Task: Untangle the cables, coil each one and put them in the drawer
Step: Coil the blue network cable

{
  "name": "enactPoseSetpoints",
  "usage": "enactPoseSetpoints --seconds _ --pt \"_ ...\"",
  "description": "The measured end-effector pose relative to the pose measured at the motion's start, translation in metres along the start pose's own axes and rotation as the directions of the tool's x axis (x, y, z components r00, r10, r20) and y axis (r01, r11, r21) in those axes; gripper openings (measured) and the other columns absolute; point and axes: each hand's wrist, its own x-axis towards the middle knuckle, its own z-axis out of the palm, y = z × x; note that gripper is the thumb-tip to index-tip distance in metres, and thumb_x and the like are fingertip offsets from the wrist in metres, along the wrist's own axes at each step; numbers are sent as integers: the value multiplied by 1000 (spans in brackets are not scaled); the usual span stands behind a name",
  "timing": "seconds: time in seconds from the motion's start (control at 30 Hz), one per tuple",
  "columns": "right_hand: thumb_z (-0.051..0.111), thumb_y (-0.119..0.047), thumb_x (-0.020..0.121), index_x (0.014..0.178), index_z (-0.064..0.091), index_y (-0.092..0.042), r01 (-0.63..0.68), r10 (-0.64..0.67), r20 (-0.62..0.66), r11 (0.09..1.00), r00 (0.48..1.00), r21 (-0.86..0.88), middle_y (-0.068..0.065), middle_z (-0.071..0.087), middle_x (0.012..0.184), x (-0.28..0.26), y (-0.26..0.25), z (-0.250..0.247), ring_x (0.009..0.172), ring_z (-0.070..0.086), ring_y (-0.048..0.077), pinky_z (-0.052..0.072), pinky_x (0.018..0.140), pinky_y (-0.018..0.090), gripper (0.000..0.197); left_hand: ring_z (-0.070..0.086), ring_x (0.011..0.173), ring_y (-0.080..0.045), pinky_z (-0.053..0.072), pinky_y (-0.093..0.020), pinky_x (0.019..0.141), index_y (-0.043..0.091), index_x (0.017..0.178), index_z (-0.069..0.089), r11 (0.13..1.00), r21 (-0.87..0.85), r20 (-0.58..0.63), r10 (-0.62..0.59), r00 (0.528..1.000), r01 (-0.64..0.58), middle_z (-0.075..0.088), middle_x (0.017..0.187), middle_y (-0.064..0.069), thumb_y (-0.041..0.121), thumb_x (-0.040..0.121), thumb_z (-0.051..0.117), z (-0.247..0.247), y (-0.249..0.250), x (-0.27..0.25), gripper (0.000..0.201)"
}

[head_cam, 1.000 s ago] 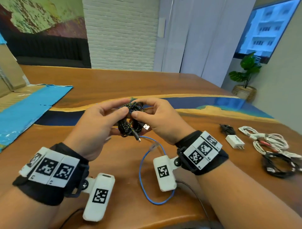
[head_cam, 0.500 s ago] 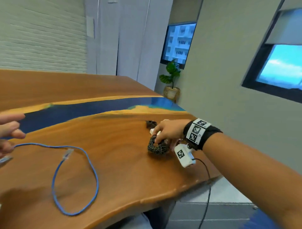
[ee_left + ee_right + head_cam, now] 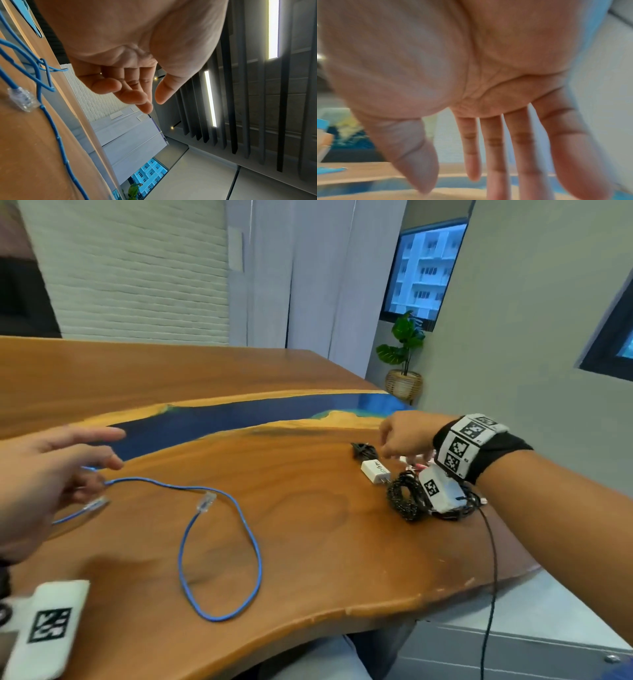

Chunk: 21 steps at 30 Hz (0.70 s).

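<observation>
Braided coil (image 3: pixel 406 499) now released on table; right hand (image 3: pixel 404 436) grip spread, left hand (image 3: pixel 41 474) loosely apart, both empty

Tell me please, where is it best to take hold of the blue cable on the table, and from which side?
Probably at the clear plug of the blue cable, pinched from above. It lies flat on the bare table inside the loop, with nothing over it, and starting from an end makes coiling simpler. The open left hand hovers nearer the other plug, which would serve equally.
</observation>
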Motion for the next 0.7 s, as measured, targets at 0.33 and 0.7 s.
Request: enactPoseSetpoints --seconds 0.33,0.7 --pt "81 -43 82 143 50 -50 815 -815 39 577 579 -52 -30 57 110 -62 -215 37 87 56 -11 45 82 14 68 49 52 -11 33 -27 54 17 100 77 994 108 -25 -25 999 27 67 77 -1 12 98 60 65 98 -92 18" --pt "72 -19 85 81 75 -26 825 -574 -627 525 526 211 -13 71 74 -44 -270 24 67 65 -2 52 65 21 8 36 41 -18 25 -27 44 9 76 64 991 -14 -42 -133 990 132 68 66 -10 57 104 37 66 117 -101 62"
